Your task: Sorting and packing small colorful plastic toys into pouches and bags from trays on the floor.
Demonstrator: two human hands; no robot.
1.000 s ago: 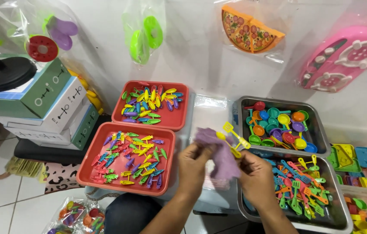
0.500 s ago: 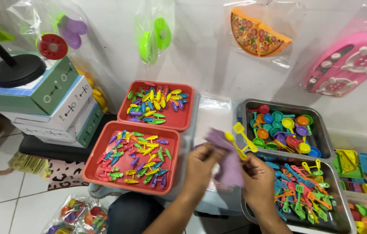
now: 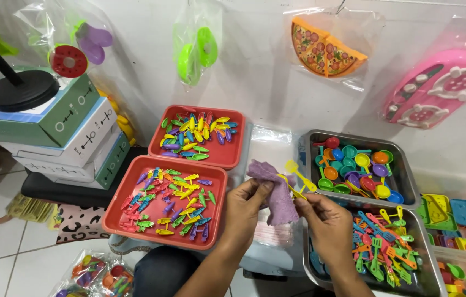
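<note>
Between red trays [image 3: 134, 220] and metal trays [image 3: 409, 181], purple cloth [image 3: 274, 190] pinched in left hand [image 3: 246, 206]; yellow toy spatula [image 3: 298, 179] held in right hand [image 3: 323, 217], touching cloth. Wiping step judged underway; steady grip on spatula needed for next rub.

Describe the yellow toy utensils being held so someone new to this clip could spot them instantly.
Start at the two metal trays on the right, full of toy kitchenware. Just left of them, the right hand pinches the yellow toy utensils beside a purple cloth that the left hand holds. Unlike the mixed-colour pieces in the trays, they are all yellow and lifted clear.
</note>
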